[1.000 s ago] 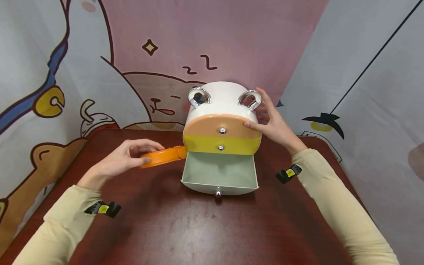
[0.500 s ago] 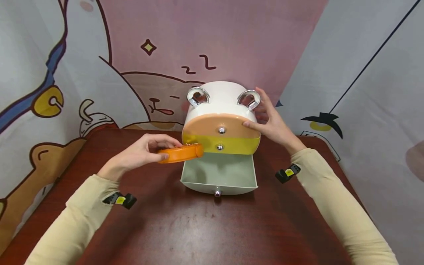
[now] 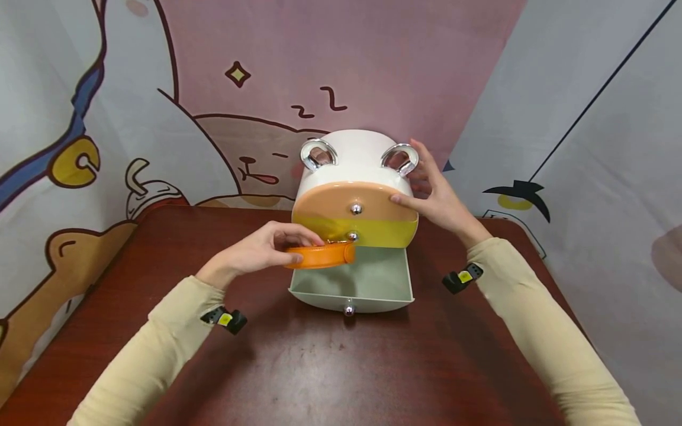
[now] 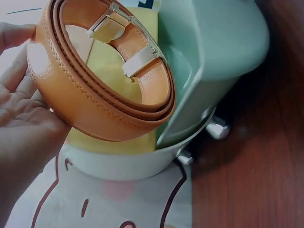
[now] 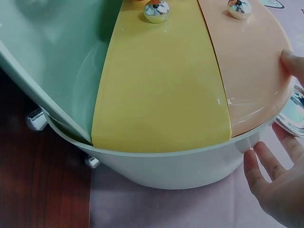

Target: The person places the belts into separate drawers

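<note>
An orange coiled leather belt (image 3: 324,255) with a metal buckle (image 4: 141,60) is pinched in my left hand (image 3: 261,248), thumb on one side and fingers on the other. It hangs above the left part of the open green bottom drawer (image 3: 378,275) of a small white drawer box (image 3: 358,151). The yellow middle drawer (image 3: 386,232) and the peach top drawer (image 3: 325,202) are closed. My right hand (image 3: 439,198) steadies the box at its upper right, the thumb on the peach front (image 5: 259,61) and the fingers along the side.
Two silver ring-shaped ears (image 3: 318,155) stand on top of the box. Each drawer has a round silver knob (image 3: 348,310). The box stands on a dark red-brown table (image 3: 319,373), near a printed cloth backdrop (image 3: 394,65) behind it.
My left hand has carried the belt rightward, from beside the box to over the open green drawer. My right hand and the box have stayed in place.
</note>
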{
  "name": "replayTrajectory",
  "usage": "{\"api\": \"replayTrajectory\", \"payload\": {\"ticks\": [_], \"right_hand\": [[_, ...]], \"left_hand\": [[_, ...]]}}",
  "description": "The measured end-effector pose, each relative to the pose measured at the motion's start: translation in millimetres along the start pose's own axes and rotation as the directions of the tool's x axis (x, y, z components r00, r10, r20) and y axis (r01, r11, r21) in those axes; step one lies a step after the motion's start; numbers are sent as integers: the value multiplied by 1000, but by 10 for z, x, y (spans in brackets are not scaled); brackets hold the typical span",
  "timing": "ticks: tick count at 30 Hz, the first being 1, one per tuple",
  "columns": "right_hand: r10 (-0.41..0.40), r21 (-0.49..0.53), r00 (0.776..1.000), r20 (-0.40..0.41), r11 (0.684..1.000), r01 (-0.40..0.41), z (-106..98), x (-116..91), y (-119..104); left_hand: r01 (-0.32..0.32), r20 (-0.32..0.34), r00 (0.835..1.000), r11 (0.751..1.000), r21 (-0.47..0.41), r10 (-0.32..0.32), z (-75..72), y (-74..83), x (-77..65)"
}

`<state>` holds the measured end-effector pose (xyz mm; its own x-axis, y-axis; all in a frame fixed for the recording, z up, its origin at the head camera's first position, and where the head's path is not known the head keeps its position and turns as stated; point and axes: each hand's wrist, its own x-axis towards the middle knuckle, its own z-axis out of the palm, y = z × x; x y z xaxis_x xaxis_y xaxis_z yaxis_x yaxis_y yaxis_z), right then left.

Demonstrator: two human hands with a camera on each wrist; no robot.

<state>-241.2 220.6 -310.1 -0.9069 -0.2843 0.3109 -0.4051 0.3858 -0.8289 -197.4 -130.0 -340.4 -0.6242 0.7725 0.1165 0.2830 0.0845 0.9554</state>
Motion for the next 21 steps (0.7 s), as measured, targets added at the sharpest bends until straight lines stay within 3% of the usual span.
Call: {"api": "replayTrajectory", "payload": {"ticks": [13, 21], "right_hand": [[19, -17, 1000, 7, 1000, -19, -4, 2, -4], [15, -16, 1000, 7, 1000, -15, -7, 4, 8]], "left_hand": [[-39, 66, 997, 999, 35, 37, 202, -272, 237], [-5, 58, 998, 998, 59, 1, 327, -450, 340]]}}
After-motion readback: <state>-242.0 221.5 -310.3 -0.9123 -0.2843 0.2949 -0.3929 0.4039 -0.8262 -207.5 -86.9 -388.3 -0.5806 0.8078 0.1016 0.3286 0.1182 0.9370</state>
